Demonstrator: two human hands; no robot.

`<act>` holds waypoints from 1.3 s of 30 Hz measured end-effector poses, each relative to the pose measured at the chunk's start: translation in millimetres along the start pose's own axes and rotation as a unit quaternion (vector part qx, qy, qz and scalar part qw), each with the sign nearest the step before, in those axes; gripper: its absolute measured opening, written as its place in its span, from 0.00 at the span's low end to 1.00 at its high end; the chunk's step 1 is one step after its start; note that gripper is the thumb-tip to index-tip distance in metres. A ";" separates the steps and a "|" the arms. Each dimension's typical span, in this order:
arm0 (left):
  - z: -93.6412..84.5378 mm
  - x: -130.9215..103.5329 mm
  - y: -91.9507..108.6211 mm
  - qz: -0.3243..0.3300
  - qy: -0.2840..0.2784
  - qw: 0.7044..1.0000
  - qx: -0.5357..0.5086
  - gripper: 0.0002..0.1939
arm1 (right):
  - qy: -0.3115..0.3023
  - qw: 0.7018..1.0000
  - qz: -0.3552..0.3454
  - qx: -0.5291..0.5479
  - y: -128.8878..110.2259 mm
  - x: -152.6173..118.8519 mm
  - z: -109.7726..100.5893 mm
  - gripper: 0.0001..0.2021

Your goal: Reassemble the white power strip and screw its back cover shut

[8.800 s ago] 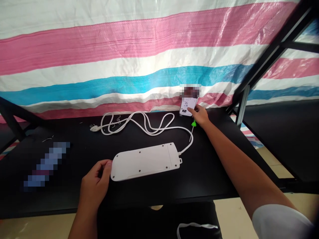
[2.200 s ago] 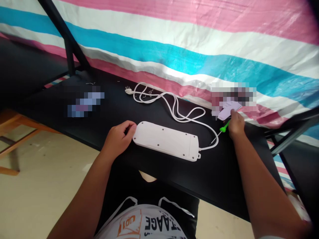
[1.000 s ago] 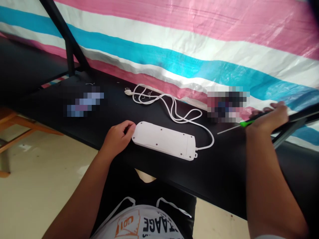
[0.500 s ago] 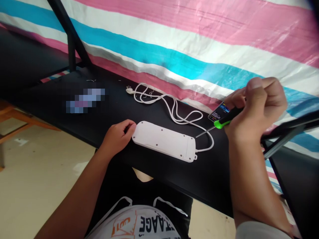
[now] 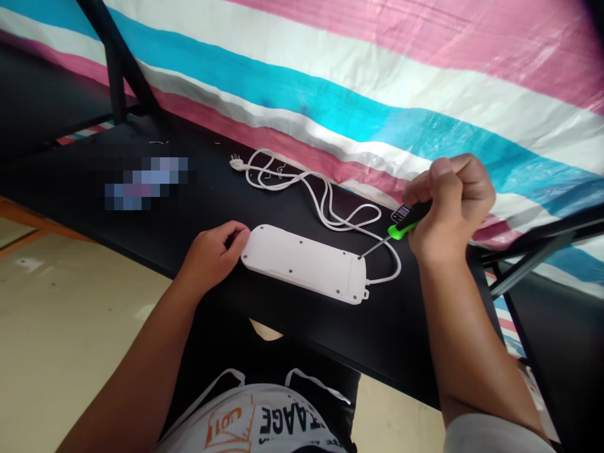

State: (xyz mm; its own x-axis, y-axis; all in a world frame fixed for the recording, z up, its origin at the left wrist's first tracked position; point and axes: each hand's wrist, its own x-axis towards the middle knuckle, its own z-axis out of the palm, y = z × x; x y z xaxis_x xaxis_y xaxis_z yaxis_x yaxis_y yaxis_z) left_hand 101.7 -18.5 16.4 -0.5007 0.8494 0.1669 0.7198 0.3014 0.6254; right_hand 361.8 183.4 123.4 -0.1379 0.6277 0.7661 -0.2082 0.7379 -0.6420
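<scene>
A white power strip (image 5: pixel 302 261) lies face down on the black table (image 5: pixel 264 318), with several screw holes along its back. My left hand (image 5: pixel 214 255) is closed at the strip's left end, its thumb and curled fingers against that edge. In my right hand (image 5: pixel 455 207) is a screwdriver (image 5: pixel 396 230) with a black and green handle. The shaft slants down to the left, and its tip meets the screw hole at the strip's upper right corner. From the strip's right end runs a white cord (image 5: pixel 325 189), looped behind it and ending in a plug (image 5: pixel 237 163).
A phone (image 5: pixel 401 214) lies partly hidden behind my right hand. A blurred-out item (image 5: pixel 146 182) rests on the table's left side. Striped plastic sheeting (image 5: pixel 302 88) hangs along the back edge. Black metal frame bars (image 5: pixel 117 75) stand at both sides.
My right hand has moved left and brought the screwdriver tip from just beside the strip onto the corner screw hole. My left hand stays at the strip's end. The whole view has shifted slightly.
</scene>
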 end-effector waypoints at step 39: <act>0.7 1.2 -4.1 -0.023 -0.013 1.000 -0.004 0.19 | -0.352 0.899 0.212 0.148 -18.1 7.9 -29.4 0.15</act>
State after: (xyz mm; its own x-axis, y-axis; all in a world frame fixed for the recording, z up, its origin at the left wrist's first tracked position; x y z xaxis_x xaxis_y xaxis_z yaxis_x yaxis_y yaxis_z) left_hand 98.5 -18.4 13.5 -0.5196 0.8463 0.1175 0.6923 0.3364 0.6384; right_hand 392.9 182.2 140.2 -0.8235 0.4475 0.3487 -0.2264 0.3044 -0.9252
